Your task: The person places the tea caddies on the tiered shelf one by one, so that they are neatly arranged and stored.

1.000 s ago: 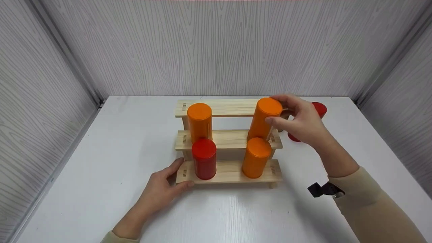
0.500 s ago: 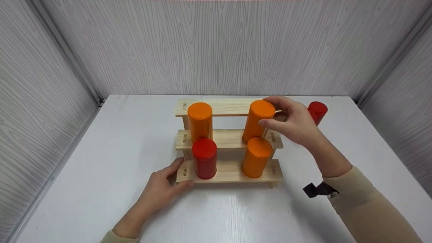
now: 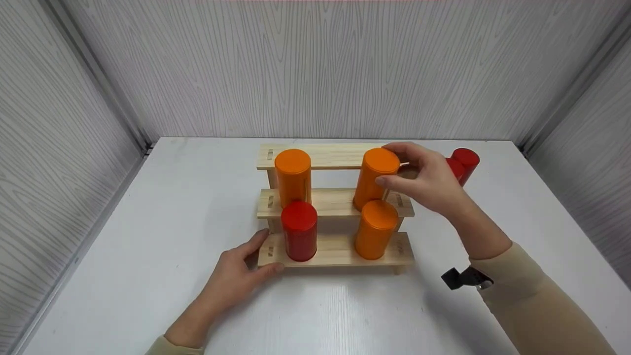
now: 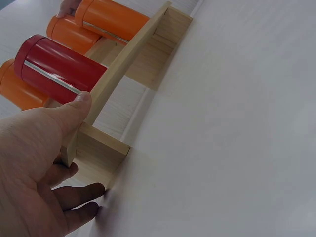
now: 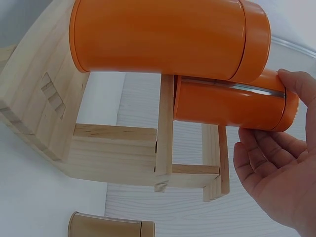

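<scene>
Your right hand (image 3: 431, 180) is holding an orange can (image 3: 368, 178) near its top. The thumb is pressing on the near side, and the fingers are curving around the far side, so the hand is spreading about as wide as the can and no wider. This can is standing on the middle shelf of the wooden rack (image 3: 337, 250), toward its right end. Just in front of it, a lower orange can (image 3: 376, 231) is standing on the bottom shelf.

Your left hand (image 3: 239, 272) is gripping the left end of the bottom shelf. The thumb is lying along the front edge, and the index finger is reaching to the back edge, so the board is sitting between them. The other fingers are hanging loosely below, as the left wrist view is showing. Just beside this thumb, a red can (image 3: 299, 231) is standing, and behind it a left orange can (image 3: 293, 178) is standing on the middle shelf.

Beyond your right hand, two red cans (image 3: 466, 162) are showing, one partly hidden. In the right wrist view, a tan can (image 5: 106, 227) is showing beside the rack, cut by the lower edge.
</scene>
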The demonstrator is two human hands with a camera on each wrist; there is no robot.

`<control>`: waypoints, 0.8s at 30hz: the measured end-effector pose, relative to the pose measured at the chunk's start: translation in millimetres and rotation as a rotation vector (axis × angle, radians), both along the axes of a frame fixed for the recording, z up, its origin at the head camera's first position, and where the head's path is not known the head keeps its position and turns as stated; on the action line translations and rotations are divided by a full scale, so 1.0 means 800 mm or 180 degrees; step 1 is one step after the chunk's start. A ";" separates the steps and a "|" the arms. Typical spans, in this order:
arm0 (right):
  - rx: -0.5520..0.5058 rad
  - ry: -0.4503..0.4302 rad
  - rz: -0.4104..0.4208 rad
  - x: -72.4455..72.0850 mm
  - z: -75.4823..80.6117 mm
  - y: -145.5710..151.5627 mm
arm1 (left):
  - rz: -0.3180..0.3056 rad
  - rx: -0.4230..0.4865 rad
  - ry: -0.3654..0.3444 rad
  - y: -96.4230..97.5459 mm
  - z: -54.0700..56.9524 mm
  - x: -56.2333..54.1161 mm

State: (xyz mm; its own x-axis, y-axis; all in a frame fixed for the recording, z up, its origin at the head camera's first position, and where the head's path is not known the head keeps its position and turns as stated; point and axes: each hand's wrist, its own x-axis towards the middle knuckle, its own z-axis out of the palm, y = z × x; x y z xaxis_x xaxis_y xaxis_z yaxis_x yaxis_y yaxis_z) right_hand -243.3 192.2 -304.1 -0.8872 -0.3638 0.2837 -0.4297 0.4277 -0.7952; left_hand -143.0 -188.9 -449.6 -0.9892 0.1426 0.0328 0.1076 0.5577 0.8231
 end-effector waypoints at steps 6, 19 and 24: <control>0.0008 -0.0011 0.0023 0.000 0.000 -0.001 | -0.0007 -0.0009 0.0033 0.000 -0.001 0.000; 0.0029 -0.0015 0.0029 -0.002 -0.001 0.001 | 0.0018 0.0001 -0.0059 0.001 -0.002 -0.002; 0.0037 0.0008 0.0033 -0.002 -0.001 -0.001 | 0.0010 0.0021 -0.0046 0.000 -0.001 -0.001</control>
